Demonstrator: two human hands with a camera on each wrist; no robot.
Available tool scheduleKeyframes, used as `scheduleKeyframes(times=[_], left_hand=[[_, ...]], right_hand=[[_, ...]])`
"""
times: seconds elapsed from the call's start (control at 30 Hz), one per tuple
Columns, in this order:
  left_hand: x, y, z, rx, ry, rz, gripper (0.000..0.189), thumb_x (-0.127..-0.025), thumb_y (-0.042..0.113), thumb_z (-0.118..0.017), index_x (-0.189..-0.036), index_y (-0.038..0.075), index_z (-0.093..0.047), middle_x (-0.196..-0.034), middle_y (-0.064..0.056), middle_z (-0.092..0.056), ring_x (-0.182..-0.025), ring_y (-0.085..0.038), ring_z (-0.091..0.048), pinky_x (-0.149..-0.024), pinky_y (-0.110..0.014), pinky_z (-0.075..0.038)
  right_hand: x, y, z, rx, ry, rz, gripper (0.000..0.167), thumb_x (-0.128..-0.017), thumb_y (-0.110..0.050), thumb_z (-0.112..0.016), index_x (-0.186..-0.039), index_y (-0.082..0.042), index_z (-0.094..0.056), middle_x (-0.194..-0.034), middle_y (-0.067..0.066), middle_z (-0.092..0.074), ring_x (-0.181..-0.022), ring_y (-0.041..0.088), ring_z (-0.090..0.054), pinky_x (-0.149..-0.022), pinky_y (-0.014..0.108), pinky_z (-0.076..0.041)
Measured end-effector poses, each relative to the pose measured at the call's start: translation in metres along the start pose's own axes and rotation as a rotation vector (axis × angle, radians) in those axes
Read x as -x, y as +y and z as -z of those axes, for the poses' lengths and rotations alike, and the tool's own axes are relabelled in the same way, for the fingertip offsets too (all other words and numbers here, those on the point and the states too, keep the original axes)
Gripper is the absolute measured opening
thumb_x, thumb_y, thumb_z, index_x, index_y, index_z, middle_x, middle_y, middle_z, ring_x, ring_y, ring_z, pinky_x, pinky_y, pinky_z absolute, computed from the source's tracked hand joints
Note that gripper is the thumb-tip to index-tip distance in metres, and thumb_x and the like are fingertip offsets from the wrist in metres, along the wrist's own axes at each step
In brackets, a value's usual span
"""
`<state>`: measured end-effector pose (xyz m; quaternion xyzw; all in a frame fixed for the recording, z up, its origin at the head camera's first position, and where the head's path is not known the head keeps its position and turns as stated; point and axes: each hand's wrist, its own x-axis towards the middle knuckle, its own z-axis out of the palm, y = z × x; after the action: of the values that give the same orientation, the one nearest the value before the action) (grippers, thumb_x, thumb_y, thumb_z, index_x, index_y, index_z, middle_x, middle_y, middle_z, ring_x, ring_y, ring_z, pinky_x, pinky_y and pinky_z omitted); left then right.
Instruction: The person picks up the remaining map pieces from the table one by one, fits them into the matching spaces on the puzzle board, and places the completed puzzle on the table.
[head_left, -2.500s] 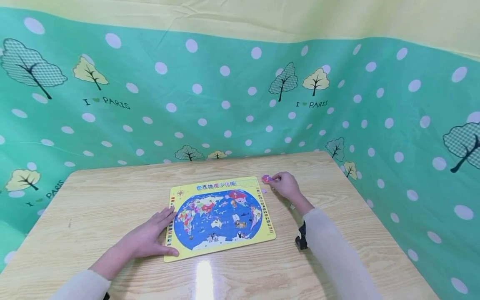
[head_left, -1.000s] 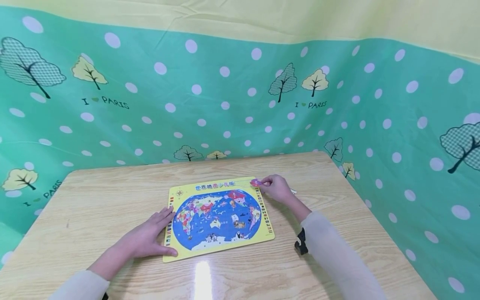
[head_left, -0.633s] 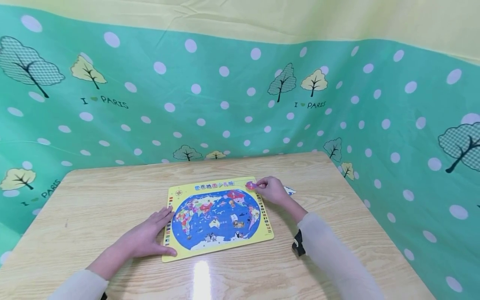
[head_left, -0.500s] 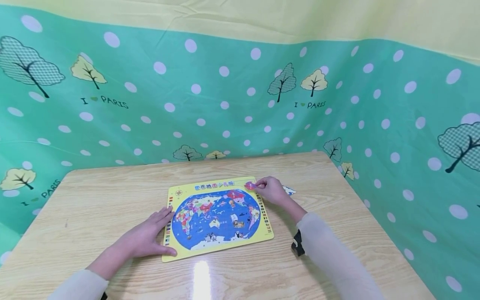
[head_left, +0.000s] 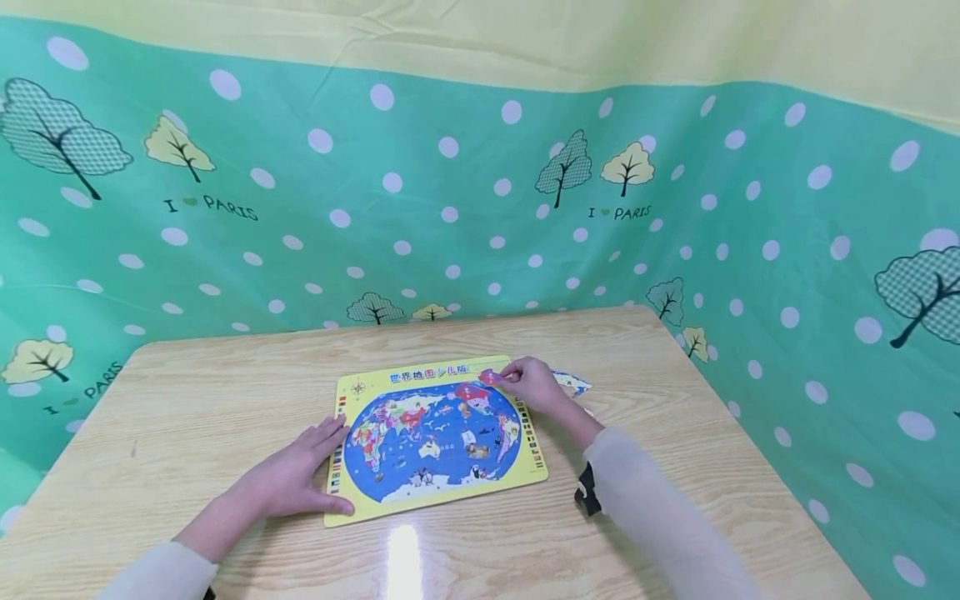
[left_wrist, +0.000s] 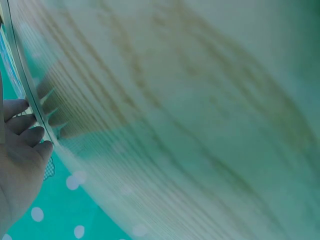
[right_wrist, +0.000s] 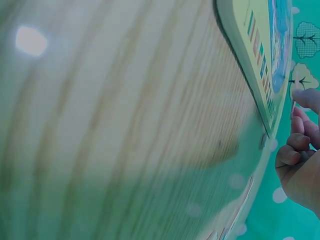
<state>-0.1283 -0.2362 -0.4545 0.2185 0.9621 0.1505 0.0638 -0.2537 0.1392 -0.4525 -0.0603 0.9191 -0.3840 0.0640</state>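
A yellow-bordered world map puzzle board [head_left: 527, 475] lies slightly turned on the table. Along its left border rests my left hand [head_left: 300, 477], fingers loosely extended on the edge and thumb at the near left corner. My right hand [head_left: 538, 387] pinches a small red-pink puzzle piece [head_left: 490, 377] between thumb and fingers, over the board's upper right part, just above the red area of the map. Seen edge-on in the right wrist view, the thin piece [right_wrist: 293, 109] sticks out from the fingertips. The fingers hide part of it.
White-and-blue loose pieces [head_left: 573, 382] lie on the wooden table [head_left: 202, 392] right of the board, partly hidden behind the right hand. Black straps [head_left: 587, 490] show at the sleeves. A green dotted curtain [head_left: 420, 200] stands behind the table and along its right side.
My right hand has carried the pinched piece leftward, from the table beside the board to over its upper right part. The loose pieces behind it have come into view. The left hand stays put.
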Motion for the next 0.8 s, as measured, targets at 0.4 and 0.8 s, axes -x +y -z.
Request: scheduleKeyframes(times=[0.4, 0.8], left_hand=[[0.001, 0.000, 0.000, 0.005, 0.001, -0.008, 0.121, -0.057, 0.080, -0.061, -0.141, -0.003, -0.036, -0.150, -0.022, -0.029, -0.137, -0.044, -0.026, -0.111, -0.057, -0.027], [0.000, 0.000, 0.000, 0.001, -0.001, -0.003, 0.121, -0.056, 0.081, -0.061, -0.141, -0.002, -0.036, -0.151, -0.022, -0.029, -0.138, -0.044, -0.025, -0.111, -0.057, -0.027]], right_hand=[[0.001, -0.010, -0.008, 0.009, -0.023, 0.031, 0.024, -0.083, -0.027, -0.070, -0.098, -0.008, -0.070, -0.073, 0.002, -0.056, -0.061, 0.011, -0.048, -0.052, 0.020, -0.042], [0.001, -0.017, -0.016, 0.034, -0.064, 0.051, 0.023, -0.084, -0.026, -0.070, -0.098, -0.008, -0.070, -0.081, 0.002, -0.058, -0.069, 0.012, -0.052, -0.059, 0.020, -0.046]])
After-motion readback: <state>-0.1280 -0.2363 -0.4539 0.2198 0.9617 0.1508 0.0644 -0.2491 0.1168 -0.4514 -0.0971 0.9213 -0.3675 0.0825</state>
